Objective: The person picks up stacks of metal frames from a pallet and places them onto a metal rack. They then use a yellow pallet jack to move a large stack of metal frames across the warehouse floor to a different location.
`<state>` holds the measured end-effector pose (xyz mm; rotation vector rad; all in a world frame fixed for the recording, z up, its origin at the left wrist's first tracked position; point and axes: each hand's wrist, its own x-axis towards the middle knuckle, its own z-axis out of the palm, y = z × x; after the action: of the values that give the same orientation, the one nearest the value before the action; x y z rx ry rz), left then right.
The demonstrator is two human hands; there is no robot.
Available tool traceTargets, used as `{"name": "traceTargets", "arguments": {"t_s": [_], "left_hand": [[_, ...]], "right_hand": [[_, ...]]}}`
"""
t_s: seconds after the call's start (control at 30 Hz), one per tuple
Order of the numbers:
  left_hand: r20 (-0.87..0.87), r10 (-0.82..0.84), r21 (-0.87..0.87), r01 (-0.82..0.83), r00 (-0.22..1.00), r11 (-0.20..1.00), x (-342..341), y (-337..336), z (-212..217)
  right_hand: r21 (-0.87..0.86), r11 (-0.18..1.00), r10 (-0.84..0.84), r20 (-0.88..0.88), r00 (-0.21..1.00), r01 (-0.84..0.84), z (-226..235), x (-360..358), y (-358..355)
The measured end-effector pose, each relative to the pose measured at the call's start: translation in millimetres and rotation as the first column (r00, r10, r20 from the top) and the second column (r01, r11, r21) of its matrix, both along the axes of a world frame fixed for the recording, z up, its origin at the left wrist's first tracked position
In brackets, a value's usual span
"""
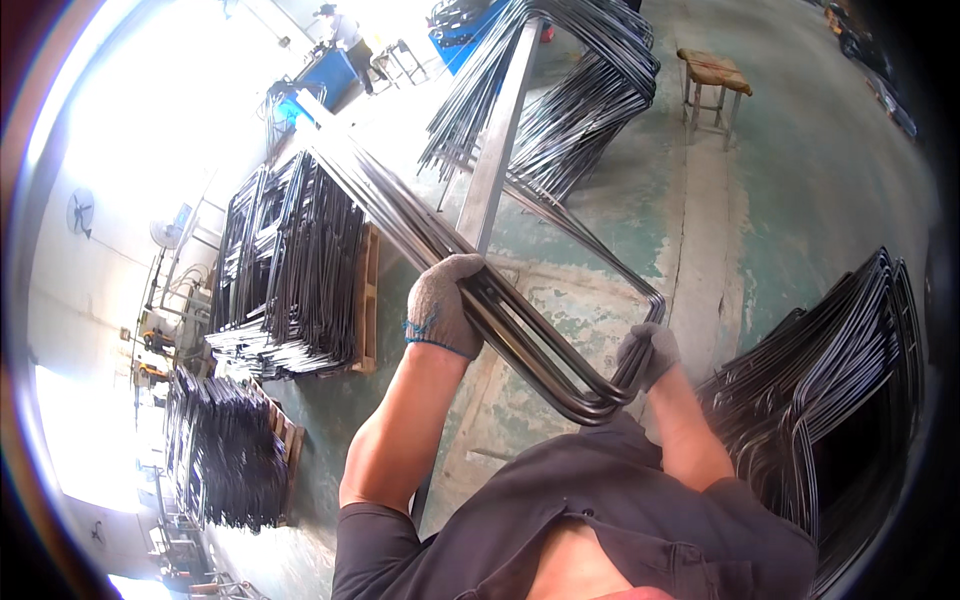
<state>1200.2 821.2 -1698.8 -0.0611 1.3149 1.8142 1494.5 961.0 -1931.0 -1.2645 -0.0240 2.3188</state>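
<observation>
Both my hands wear grey knitted gloves and carry a bundle of dark, shiny bent metal tubes (540,362). My left hand (445,303) is closed around the long straight stretch of the bundle, near its middle. My right hand (650,352) grips the bundle close to a bent corner. The rounded bends hang just in front of my body, while the long ends reach away to the upper left. Beyond the bundle, more bent tubes (580,120) hang over a sloping metal beam (499,150). My right fingers are partly hidden by the tubes.
To my right stands a large stack of bent tubes (840,390). On the left, two more stacks (290,260) rest on wooden pallets (368,300). A padded stool (714,72) stands farther off on the worn green floor. Another person (347,42) is by a blue bin (328,78).
</observation>
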Motion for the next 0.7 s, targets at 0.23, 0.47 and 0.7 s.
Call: {"name": "traceTargets", "arguments": {"t_s": [0.23,0.47,0.7], "left_hand": [[0.051,0.107,0.08,-0.11,0.993,0.991,-12.4,-11.2,-29.4],[0.219,0.17,0.308,-0.233,0.961,0.922,-104.8,29.6,-61.0],[-0.468,-0.106,0.182,0.213,0.877,0.96,-37.9,31.6,-50.4]], "right_hand": [[0.012,0.998,0.058,0.106,0.993,-0.06,22.2,-20.5,11.4],[-0.173,0.985,-0.032,-0.023,0.999,0.027,-32.7,-108.3,63.4],[-0.078,0.928,-0.361,0.049,0.931,0.364,-122.8,-214.4,178.0]]}}
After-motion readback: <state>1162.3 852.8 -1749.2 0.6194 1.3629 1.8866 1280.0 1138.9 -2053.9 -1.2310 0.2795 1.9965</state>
